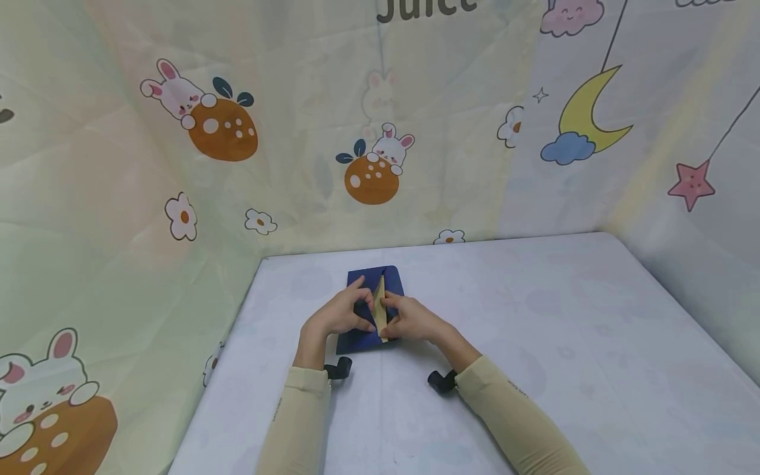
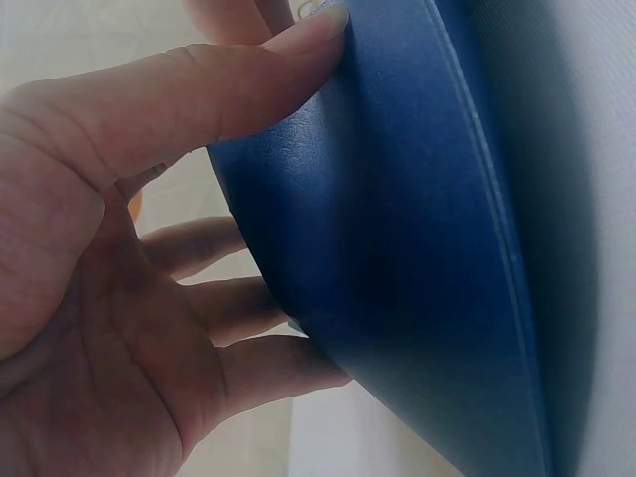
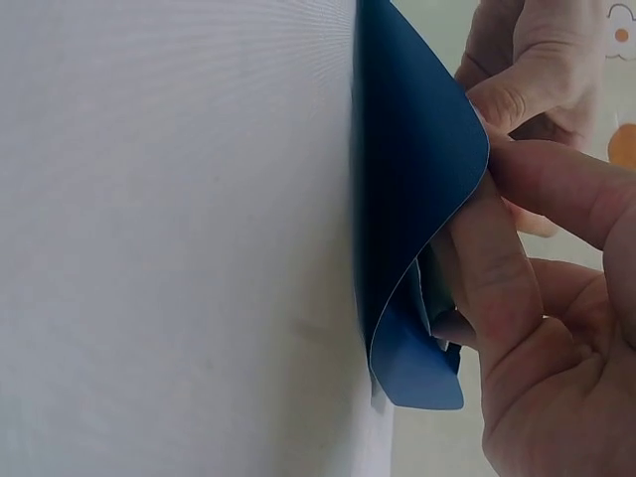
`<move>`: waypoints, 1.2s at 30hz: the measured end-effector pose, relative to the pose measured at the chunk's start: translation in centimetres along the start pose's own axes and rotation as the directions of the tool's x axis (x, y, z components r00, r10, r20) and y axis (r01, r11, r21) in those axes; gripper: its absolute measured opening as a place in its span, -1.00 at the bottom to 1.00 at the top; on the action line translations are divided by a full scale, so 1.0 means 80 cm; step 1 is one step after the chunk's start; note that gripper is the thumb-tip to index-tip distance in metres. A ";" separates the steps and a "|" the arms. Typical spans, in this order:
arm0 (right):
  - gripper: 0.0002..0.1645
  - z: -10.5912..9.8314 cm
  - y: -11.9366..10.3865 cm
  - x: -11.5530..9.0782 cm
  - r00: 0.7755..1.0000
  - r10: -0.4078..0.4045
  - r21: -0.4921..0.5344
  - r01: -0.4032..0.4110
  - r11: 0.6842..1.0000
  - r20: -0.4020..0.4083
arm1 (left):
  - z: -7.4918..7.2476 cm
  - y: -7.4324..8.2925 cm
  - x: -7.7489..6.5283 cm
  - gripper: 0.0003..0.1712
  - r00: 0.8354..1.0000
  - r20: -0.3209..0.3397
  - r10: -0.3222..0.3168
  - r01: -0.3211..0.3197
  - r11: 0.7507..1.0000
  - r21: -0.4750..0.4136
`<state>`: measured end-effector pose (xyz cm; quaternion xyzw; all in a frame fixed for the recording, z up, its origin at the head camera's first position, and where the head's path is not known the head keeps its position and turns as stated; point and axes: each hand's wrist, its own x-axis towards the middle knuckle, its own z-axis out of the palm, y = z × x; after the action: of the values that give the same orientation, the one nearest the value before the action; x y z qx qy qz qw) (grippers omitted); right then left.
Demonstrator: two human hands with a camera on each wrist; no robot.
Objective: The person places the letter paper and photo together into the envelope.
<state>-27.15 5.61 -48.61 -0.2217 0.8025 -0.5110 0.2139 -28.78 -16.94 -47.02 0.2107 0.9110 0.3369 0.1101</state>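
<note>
A dark blue folder-like thing of thin, bending card [image 1: 363, 342] lies on the white table with part of it raised. A pale yellow strip [image 1: 380, 297] shows along its opening in the head view. My left hand [image 1: 344, 311] pinches the blue card [image 2: 368, 199] from the left, its thumb [image 2: 219, 94] flat on the face and other fingers behind the edge. From the right, my right hand [image 1: 410, 318] pinches the raised edge of the curved card [image 3: 417, 129]. Its fingertips are partly hidden behind the card in the right wrist view.
The white table [image 1: 534, 343] stretches around the hands, widest to the right. Printed cloth walls [image 1: 303, 99] with rabbits and flowers stand behind and at the sides. A black camera mount [image 1: 340, 368] sits on the left wrist, another [image 1: 442, 381] on the right.
</note>
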 end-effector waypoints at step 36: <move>-0.49 -0.003 -0.001 0.000 0.987 -0.115 -0.113 0.128 0.985 0.111 | -0.001 0.004 -0.002 -0.57 1.000 0.005 0.021 -0.021 1.000 -0.021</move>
<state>-27.32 5.76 -48.44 -0.3092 0.8044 -0.4617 0.2103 -28.57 -16.89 -46.73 0.2199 0.9049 0.3471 0.1111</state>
